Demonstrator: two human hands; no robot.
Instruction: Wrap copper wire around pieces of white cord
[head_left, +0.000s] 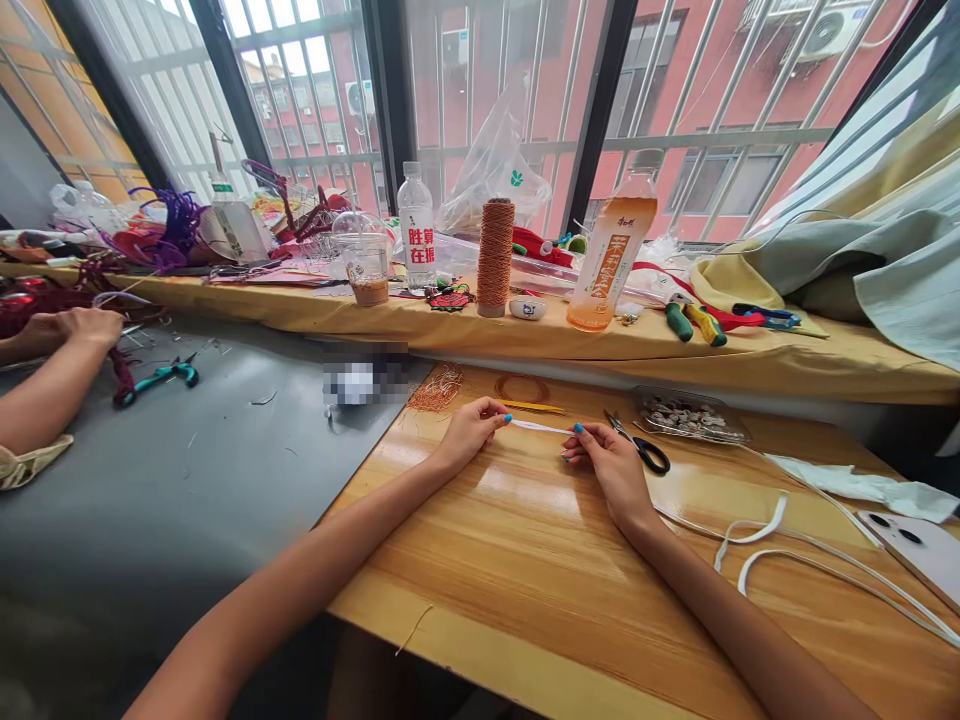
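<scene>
Above the tabletop (480,590), a strip (541,427) is held between the fingers of the left hand (471,435) and those of the right hand (613,468). Behind the left hand a thread pile (439,390) is placed, with a coil (521,377) set to its right. Scissors (651,455) are laid just beside the right hand, before a tray (739,432). Farther right, cord (777,515) is spread, and a phone (919,555) is placed near the edge. On the ledge (450,335) behind, a cup (367,290), a bottle (418,225), a spool (496,258), a second bottle (611,255) and pliers (706,325) are ranged left to right. On the neighbouring tabletop (247,440), other pliers (155,378) are laid near a co-worker's hand (94,325).
</scene>
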